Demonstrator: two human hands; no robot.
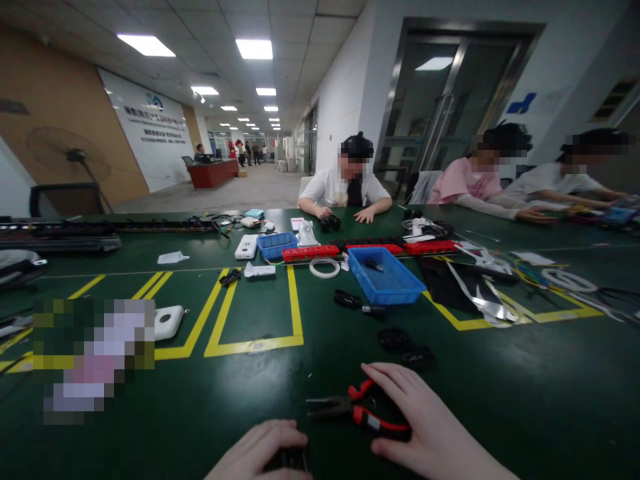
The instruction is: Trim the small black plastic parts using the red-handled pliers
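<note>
My right hand [425,420] is at the bottom centre-right, its thumb and fingers spread around the red and black handles of the pliers [373,410]. The pliers' jaws point left and are slightly apart. Whether the hand grips the handles or only rests by them is unclear. My left hand [265,450] is at the bottom edge, left of the pliers, with its fingers curled round a small dark object [293,459] mostly hidden by them. Coiled black cables [405,347] lie beyond my right hand.
A blue tray [387,293] stands mid-table, with a smaller blue bin [277,245] and red strips [310,253] behind. A white device [168,323] lies left. One person [345,190] sits opposite; others work at the right. Yellow tape marks the green table [240,393].
</note>
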